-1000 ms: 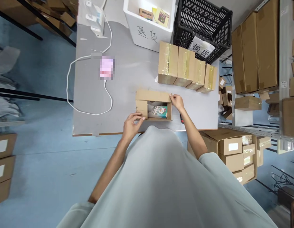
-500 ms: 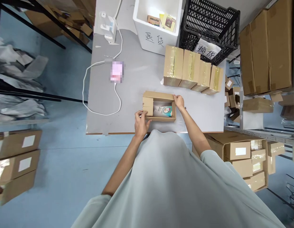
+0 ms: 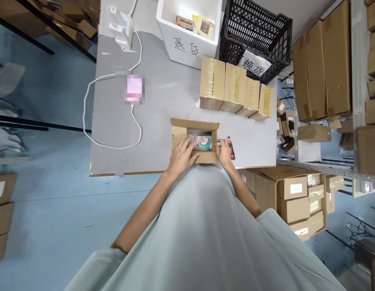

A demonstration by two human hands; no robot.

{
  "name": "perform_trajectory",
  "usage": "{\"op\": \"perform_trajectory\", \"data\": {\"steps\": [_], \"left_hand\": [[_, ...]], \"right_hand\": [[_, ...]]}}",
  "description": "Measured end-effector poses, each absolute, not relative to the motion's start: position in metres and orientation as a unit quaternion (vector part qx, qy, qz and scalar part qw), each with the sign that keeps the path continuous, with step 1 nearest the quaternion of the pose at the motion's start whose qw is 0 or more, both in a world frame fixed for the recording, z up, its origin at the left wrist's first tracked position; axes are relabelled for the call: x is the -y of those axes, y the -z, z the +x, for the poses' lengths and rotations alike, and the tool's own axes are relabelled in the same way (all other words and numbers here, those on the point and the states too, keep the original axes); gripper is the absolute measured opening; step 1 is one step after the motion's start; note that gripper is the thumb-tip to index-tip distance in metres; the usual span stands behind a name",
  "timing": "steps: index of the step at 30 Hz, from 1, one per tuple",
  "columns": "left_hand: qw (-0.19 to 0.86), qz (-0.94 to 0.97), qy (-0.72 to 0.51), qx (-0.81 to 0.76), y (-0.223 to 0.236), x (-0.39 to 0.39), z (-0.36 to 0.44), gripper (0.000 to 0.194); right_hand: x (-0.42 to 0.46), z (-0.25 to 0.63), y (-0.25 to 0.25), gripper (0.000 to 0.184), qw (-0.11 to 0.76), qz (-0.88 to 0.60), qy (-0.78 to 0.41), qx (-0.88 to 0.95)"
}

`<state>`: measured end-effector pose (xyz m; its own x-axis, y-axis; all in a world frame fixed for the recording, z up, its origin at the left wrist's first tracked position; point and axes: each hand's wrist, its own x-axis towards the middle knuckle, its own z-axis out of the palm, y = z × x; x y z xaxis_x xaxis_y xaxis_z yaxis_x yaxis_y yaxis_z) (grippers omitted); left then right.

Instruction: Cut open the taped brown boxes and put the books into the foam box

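Note:
An open cardboard box (image 3: pixel 209 157) lies at the table's near edge, its flaps folded out. Inside it sits a teal-and-white printed package (image 3: pixel 204 142), partly covered by clear wrapping. My left hand (image 3: pixel 181 155) reaches over the box's left part with fingers spread, the fingertips at the package's left end. At the box's right end, my right hand (image 3: pixel 224 152) has its fingers curled against the cardboard edge. Just right of that hand lies a red-and-black utility knife (image 3: pixel 231 148), partly behind the fingers.
Several taped cartons (image 3: pixel 235 87) stand in a row behind the box. Further back are a white bin (image 3: pixel 189 50) and a black plastic crate (image 3: pixel 256 36). A white cable (image 3: pixel 86 115) loops over the table's left edge near a blurred pink object (image 3: pixel 135 89). Shelves with cartons stand right.
My left hand has moved from the box's left end over its opening. My right hand has come down from the far right corner to the right edge, and the utility knife now shows.

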<state>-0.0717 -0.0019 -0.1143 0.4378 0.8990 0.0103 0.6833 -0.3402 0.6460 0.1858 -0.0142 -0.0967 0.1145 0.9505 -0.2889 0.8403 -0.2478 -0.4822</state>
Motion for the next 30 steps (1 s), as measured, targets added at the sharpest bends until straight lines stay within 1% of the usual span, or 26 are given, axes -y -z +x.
{"op": "perform_trajectory", "data": {"steps": [1, 3, 7, 9, 11, 14, 16, 18, 20, 21, 24, 27, 30], "left_hand": [[0.299, 0.81, -0.176, -0.473, 0.116, -0.005, -0.062, 0.06], [0.315, 0.828, -0.132, -0.445, 0.122, -0.017, -0.044, 0.054], [0.307, 0.844, -0.067, -0.436, 0.138, -0.025, -0.027, 0.04], [0.29, 0.848, -0.059, -0.44, 0.143, -0.023, -0.027, 0.04], [0.272, 0.854, -0.045, -0.442, 0.145, -0.02, -0.027, 0.043], [0.254, 0.862, -0.029, -0.437, 0.144, -0.02, -0.028, 0.045], [0.258, 0.861, -0.029, -0.437, 0.142, -0.02, -0.028, 0.043], [0.266, 0.857, -0.031, -0.44, 0.14, -0.02, -0.031, 0.042], [0.274, 0.853, -0.038, -0.442, 0.139, -0.018, -0.035, 0.042], [0.278, 0.852, -0.043, -0.443, 0.139, -0.017, -0.038, 0.042], [0.281, 0.849, -0.052, -0.446, 0.137, -0.012, -0.045, 0.043], [0.279, 0.842, -0.044, -0.459, 0.135, -0.01, -0.049, 0.046], [0.29, 0.834, -0.026, -0.468, 0.134, -0.012, -0.045, 0.045]], "right_hand": [[0.012, 0.184, 0.092, 0.036, 0.079, -0.739, -0.267, 0.613], [0.004, 0.18, 0.081, 0.044, 0.005, -0.727, -0.245, 0.641], [-0.027, 0.166, 0.058, 0.064, -0.206, -0.634, -0.199, 0.718], [-0.044, 0.153, 0.053, 0.067, -0.285, -0.587, -0.187, 0.734], [-0.061, 0.137, 0.054, 0.058, -0.337, -0.565, -0.191, 0.728], [-0.081, 0.112, 0.06, 0.035, -0.386, -0.556, -0.207, 0.706], [-0.089, 0.099, 0.063, 0.026, -0.414, -0.547, -0.214, 0.696], [-0.092, 0.092, 0.063, 0.029, -0.431, -0.538, -0.218, 0.691], [-0.089, 0.092, 0.059, 0.039, -0.43, -0.529, -0.219, 0.698], [-0.086, 0.094, 0.055, 0.042, -0.42, -0.525, -0.218, 0.708], [-0.074, 0.108, 0.039, 0.04, -0.358, -0.514, -0.211, 0.75], [-0.057, 0.135, 0.021, 0.044, -0.299, -0.526, -0.2, 0.771], [-0.036, 0.172, 0.013, 0.037, -0.208, -0.58, -0.217, 0.757]]}}
